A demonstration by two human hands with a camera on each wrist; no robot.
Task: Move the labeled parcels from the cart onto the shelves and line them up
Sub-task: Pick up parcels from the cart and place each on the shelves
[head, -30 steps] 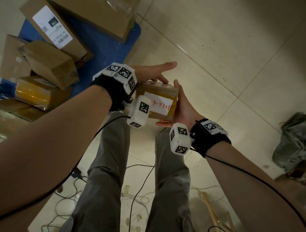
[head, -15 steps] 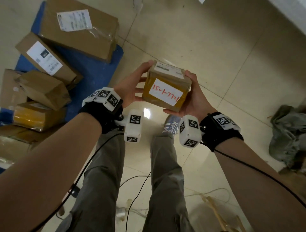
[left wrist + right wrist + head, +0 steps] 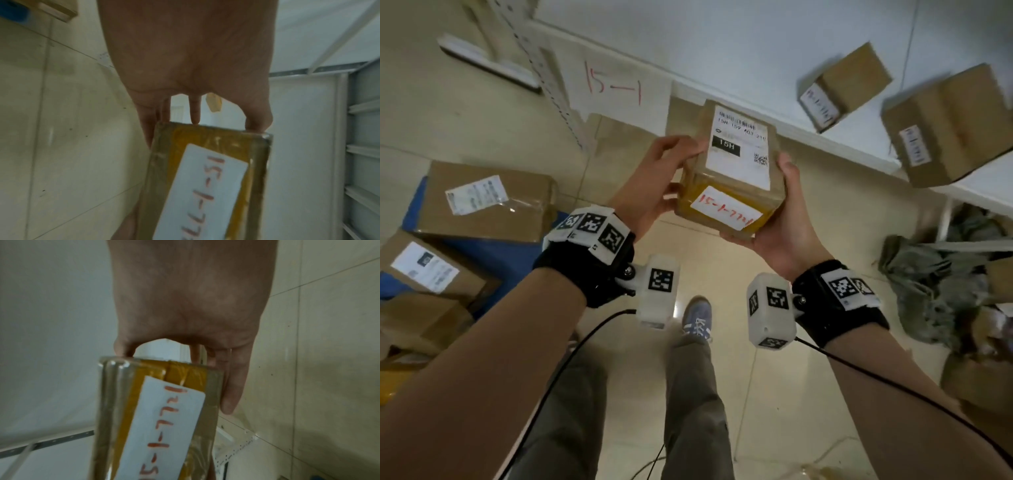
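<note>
Parcel [image 3: 732, 171] higher — nearer shelf [image 3: 756, 41]

Held parcel [image 3: 729, 171]: white printed shipping label [image 3: 739, 147] on top read "15H" in a black bar, with "15H 159 403 210" above, partly blurred. Handwritten red slip [image 3: 726, 209] on its yellow-taped side read "15-1-7721". Shelf sign [image 3: 616, 85]: red handwritten "15-1". Other parcels' labels were illegible.

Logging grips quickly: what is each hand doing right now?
Left hand: grips the parcel.
Right hand: grips the same parcel.
</note>
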